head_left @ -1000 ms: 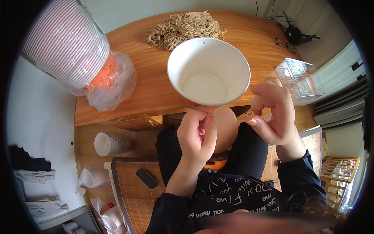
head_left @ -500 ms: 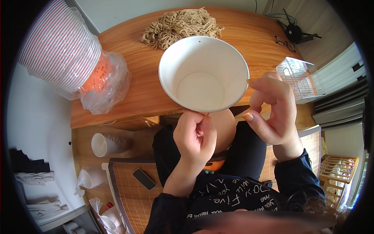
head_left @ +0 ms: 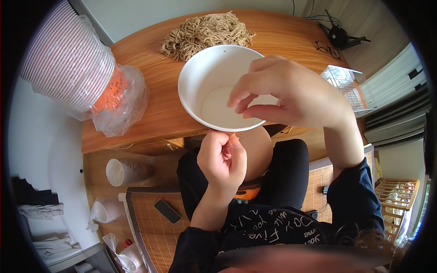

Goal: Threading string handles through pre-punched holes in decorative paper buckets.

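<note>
A white paper bucket (head_left: 193,91) faces me with its mouth up, tilted at the near edge of the desk; a small hole shows at its far rim. Just below the near rim, my left hand (head_left: 221,157) is closed, thumb and fingers pinched against the bucket's outside. Whatever lies between those fingertips is too small to make out. My right hand (head_left: 287,91) hangs over the mouth with bent fingers. Its thumb and fingertips are a little apart, with nothing visible between them. This hand hides part of the bucket's right side.
A heap of tan cord (head_left: 205,36) lies on the wooden desk (head_left: 161,86). Nested buckets in clear plastic (head_left: 73,59) stand at left. Glasses (head_left: 327,49), a black router (head_left: 341,36) and a wire rack (head_left: 343,84) are at right. A phone (head_left: 167,211) and another bucket (head_left: 120,172) are lower left.
My right hand has moved left from beside the bucket's right rim to over its mouth. The left hand stays pinched under the near rim. The view has shifted slightly.
</note>
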`<action>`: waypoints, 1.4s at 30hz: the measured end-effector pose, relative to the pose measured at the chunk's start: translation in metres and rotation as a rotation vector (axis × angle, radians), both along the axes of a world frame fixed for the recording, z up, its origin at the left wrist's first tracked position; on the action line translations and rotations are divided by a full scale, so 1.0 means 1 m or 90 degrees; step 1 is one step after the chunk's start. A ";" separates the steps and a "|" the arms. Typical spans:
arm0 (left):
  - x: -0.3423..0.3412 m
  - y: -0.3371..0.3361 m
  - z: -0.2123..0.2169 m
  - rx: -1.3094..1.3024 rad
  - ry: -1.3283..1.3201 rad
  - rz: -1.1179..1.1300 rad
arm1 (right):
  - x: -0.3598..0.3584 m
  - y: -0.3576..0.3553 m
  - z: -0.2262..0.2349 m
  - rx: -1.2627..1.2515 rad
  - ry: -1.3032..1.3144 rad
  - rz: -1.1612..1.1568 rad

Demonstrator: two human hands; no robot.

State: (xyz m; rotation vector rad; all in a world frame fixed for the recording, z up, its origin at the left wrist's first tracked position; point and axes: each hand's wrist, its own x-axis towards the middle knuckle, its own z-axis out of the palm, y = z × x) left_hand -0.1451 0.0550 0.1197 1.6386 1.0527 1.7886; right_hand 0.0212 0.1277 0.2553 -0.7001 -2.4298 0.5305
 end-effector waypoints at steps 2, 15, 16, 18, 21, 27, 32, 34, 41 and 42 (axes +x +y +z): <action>0.001 0.001 -0.001 0.010 0.029 0.034 | -0.003 0.005 0.001 -0.056 -0.015 0.031; 0.002 0.004 -0.002 0.007 0.047 0.042 | -0.010 0.008 -0.001 -0.095 -0.098 0.028; 0.002 0.005 -0.002 0.017 0.047 0.046 | -0.010 0.011 -0.001 -0.098 -0.125 0.060; 0.003 0.006 -0.002 0.026 0.046 0.050 | -0.011 0.017 -0.002 -0.101 -0.152 0.093; 0.004 0.006 -0.002 0.008 0.030 0.042 | -0.011 0.025 -0.010 -0.129 -0.095 0.173; 0.003 0.006 -0.005 0.008 0.034 0.053 | -0.015 0.031 -0.010 -0.194 -0.095 0.212; 0.010 0.001 0.000 0.016 -0.015 0.025 | -0.010 0.027 -0.009 -0.150 -0.069 0.197; 0.009 -0.002 -0.009 0.024 -0.056 0.002 | -0.009 0.023 -0.015 -0.099 -0.003 0.165; -0.005 -0.015 -0.013 -0.011 -0.140 -0.159 | -0.010 -0.036 -0.038 0.295 0.155 -0.149; -0.006 -0.016 -0.009 -0.070 -0.210 -0.208 | -0.012 -0.047 -0.049 0.347 0.165 -0.168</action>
